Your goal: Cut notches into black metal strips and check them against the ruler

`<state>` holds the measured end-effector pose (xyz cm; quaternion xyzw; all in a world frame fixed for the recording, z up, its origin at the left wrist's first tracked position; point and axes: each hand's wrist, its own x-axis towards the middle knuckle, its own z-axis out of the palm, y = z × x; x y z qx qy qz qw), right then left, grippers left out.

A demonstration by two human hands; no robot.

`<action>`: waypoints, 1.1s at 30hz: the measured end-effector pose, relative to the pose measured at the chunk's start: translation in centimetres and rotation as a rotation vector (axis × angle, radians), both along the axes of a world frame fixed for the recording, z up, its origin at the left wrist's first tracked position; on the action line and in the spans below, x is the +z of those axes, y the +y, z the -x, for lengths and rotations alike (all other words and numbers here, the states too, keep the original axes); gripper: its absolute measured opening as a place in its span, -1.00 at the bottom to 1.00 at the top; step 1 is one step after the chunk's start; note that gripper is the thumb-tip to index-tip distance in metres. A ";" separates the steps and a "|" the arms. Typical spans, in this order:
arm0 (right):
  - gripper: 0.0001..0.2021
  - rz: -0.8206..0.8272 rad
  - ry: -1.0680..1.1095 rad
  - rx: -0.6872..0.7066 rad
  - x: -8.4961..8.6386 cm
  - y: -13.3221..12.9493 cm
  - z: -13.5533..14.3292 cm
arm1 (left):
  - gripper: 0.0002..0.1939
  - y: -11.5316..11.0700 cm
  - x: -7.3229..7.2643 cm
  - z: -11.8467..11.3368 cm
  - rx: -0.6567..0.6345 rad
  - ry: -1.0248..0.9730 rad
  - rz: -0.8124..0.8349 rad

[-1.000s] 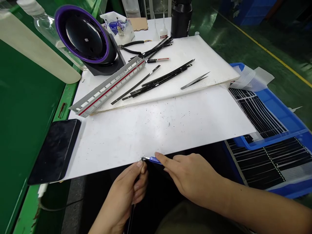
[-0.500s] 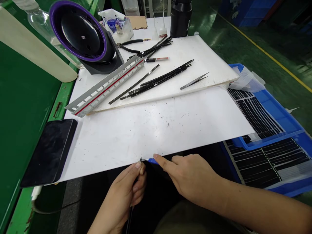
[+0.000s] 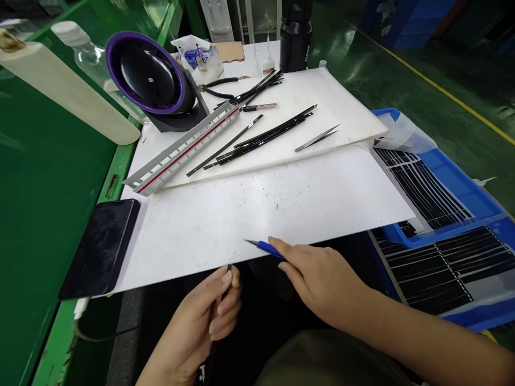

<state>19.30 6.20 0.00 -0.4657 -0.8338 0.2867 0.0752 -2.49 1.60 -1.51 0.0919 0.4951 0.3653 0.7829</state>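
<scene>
Between thumb and fingers, my left hand (image 3: 215, 305) pinches a thin black strip (image 3: 229, 267); its tip pokes up at the table's front edge, and more of it hangs below the hand. My right hand (image 3: 317, 279) is closed around a blue-handled craft knife (image 3: 269, 248), whose pointed blade aims left over the white tabletop, apart from the strip. Beyond the hands, a bundle of black strips (image 3: 265, 137) lies on a white foam board (image 3: 338, 102), with one single strip (image 3: 225, 146) to its left. Metal tweezers (image 3: 317, 138) rest right of the bundle.
A black phone (image 3: 100, 246) lies at the left edge. Behind it are a grey slotted rail (image 3: 185, 147), a purple-rimmed fan (image 3: 148, 75), cutting pliers (image 3: 219, 87), a marker (image 3: 259, 107) and a black bottle (image 3: 296, 37). Blue trays (image 3: 446, 166) of strips stand at the right.
The knife has moved up and to the right, away from the strip's tip in my left hand. The whole view has shifted slightly, with the table contents sitting a bit lower.
</scene>
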 end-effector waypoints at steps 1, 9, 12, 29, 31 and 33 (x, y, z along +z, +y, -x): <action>-0.56 0.014 0.020 -0.006 0.2 0.1 -0.1 | -0.77 0.0 0.1 -0.1 -0.008 -0.042 0.006; -0.45 0.032 -0.047 0.144 0.4 -0.8 0.5 | -0.73 0.4 -0.1 -0.3 0.005 0.090 0.044; -0.38 -0.001 -0.120 0.197 0.4 -0.8 0.7 | -0.74 0.4 -0.1 -0.1 -0.029 0.083 0.056; -0.41 0.004 -0.163 0.237 0.9 -0.1 1.1 | -0.74 0.2 -1.1 -0.8 0.033 0.102 0.021; -0.41 -0.003 -0.171 0.240 1.0 -0.1 1.0 | -0.73 0.2 -1.0 -1.0 0.031 0.120 0.024; -0.41 -0.007 -0.180 0.244 1.1 -0.1 1.0 | -0.72 0.2 -0.9 -1.1 0.025 0.128 0.027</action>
